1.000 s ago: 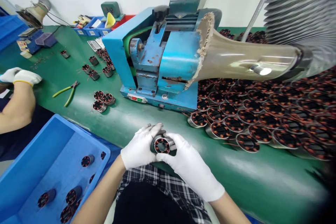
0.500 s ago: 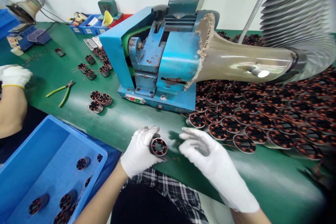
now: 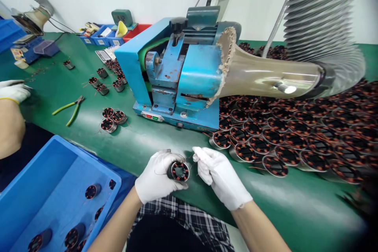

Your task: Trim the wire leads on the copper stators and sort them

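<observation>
My gloved left hand is wrapped around a motor stator, a short metal cylinder with copper windings around a round opening. The stator's open end faces up toward me, and a thin wire loops by the glove. Just to its right, my gloved right hand has thumb and fingertips pinched together, a small gap away from the stator. Whatever lies in that pinch is too small to make out. Both hands are above the front edge of the green table.
A blue belt machine with a suction duct stands ahead. Rows of stators fill the right. At left are cutting pliers, three grouped stators and a blue bin holding several more. Another person's gloved hand is at far left.
My right hand has moved left, closer to the stator, and its spread fingers have closed into a pinch. My left hand still holds the stator. The other person's hand shifted slightly left.
</observation>
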`<move>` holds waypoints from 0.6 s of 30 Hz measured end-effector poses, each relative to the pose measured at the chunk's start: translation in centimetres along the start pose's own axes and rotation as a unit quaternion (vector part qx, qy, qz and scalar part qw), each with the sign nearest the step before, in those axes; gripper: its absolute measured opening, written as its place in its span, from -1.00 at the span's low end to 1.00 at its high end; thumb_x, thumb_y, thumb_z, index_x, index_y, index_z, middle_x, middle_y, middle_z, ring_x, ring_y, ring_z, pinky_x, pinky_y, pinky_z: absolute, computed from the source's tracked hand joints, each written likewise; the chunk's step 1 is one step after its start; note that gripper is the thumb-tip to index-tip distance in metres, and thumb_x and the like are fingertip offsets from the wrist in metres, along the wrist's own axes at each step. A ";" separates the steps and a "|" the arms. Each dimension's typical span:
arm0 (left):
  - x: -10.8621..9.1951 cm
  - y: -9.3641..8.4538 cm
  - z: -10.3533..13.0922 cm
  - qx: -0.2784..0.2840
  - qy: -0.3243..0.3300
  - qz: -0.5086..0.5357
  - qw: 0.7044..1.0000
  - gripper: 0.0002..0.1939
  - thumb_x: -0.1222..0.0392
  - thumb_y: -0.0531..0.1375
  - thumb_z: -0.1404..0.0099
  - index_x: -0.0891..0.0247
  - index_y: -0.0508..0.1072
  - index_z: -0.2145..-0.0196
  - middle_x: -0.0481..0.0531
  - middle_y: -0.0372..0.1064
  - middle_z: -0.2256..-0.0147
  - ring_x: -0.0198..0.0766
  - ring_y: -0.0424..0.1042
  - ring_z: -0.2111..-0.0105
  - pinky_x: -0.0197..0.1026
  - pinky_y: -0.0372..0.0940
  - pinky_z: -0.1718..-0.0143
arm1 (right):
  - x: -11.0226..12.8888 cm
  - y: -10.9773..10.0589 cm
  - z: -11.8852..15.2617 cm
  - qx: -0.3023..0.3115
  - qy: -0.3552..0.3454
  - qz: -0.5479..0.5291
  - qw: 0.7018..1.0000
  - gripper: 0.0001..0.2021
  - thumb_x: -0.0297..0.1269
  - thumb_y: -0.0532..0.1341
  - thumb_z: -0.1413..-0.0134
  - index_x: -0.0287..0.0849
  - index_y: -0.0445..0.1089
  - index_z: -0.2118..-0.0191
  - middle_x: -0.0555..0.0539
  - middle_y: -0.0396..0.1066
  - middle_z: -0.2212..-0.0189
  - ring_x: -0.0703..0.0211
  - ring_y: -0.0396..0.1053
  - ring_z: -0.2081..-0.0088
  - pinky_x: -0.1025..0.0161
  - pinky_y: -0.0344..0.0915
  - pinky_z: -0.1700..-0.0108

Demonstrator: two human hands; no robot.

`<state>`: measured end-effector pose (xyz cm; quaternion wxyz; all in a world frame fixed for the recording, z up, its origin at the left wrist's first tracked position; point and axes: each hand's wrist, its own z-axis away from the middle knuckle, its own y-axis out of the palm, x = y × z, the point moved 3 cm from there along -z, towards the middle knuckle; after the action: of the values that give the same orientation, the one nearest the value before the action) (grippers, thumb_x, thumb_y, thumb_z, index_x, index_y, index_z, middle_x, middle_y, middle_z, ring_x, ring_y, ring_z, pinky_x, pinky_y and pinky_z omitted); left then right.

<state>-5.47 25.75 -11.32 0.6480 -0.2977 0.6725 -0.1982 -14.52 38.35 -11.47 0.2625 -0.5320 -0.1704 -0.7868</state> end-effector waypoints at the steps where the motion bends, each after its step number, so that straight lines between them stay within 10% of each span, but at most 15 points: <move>1: 0.0 0.0 0.1 -0.001 0.001 -0.006 1.000 -0.48 0.14 0.40 0.17 0.18 0.36 0.21 -0.01 0.43 0.21 -0.10 0.35 0.12 -0.03 0.17 -0.03 | -0.1 -0.3 0.3 -0.009 0.003 -0.010 1.000 -0.66 0.03 0.06 -0.07 -0.20 0.25 0.35 0.20 -0.02 0.80 0.40 -0.11 0.79 0.39 -0.10 0.72; 5: -0.1 0.0 0.2 0.001 0.018 -0.006 1.000 -0.49 0.15 0.38 0.13 0.17 0.33 0.20 -0.03 0.42 0.19 -0.14 0.35 0.12 -0.03 0.12 -0.06 | 1.3 -1.1 2.4 -0.050 -0.151 0.262 0.952 -0.62 -0.13 0.06 -0.12 -0.14 0.19 -0.04 0.06 0.22 0.63 0.27 0.14 0.62 0.32 0.09 0.56; 11: -0.1 0.1 0.2 0.009 0.027 0.004 1.000 -0.53 0.15 0.38 0.11 0.15 0.33 0.22 -0.07 0.41 0.20 -0.20 0.36 0.17 -0.06 0.09 -0.08 | 2.7 -0.2 3.8 -0.061 -0.257 0.585 0.767 -0.68 -0.30 -0.08 -0.18 -0.25 0.40 0.35 -0.15 0.22 0.57 0.13 0.09 0.52 0.20 -0.06 0.49; 15: -0.3 0.1 0.2 0.016 0.030 0.009 0.999 -0.56 0.19 0.36 0.07 0.14 0.33 0.21 -0.07 0.40 0.21 -0.21 0.34 0.17 -0.08 0.09 -0.07 | 2.4 -0.6 2.7 0.068 -0.119 0.370 0.919 -0.64 -0.17 -0.05 -0.17 -0.19 0.26 0.57 -0.02 0.11 0.64 0.24 0.03 0.57 0.27 -0.04 0.51; 18: -0.2 0.1 0.2 0.016 0.031 0.010 0.999 -0.55 0.21 0.37 0.09 0.15 0.35 0.22 -0.05 0.38 0.23 -0.21 0.33 0.19 -0.12 0.15 0.01 | 1.5 -0.3 2.1 0.196 0.000 0.096 0.976 -0.63 -0.05 -0.04 -0.15 -0.16 0.18 0.57 0.11 -0.06 0.73 0.34 -0.11 0.67 0.34 -0.09 0.61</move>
<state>-5.31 26.01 -11.26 0.6333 -0.2742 0.6920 -0.2119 -13.63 39.38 -9.28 0.4356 -0.4839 -0.2693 -0.7096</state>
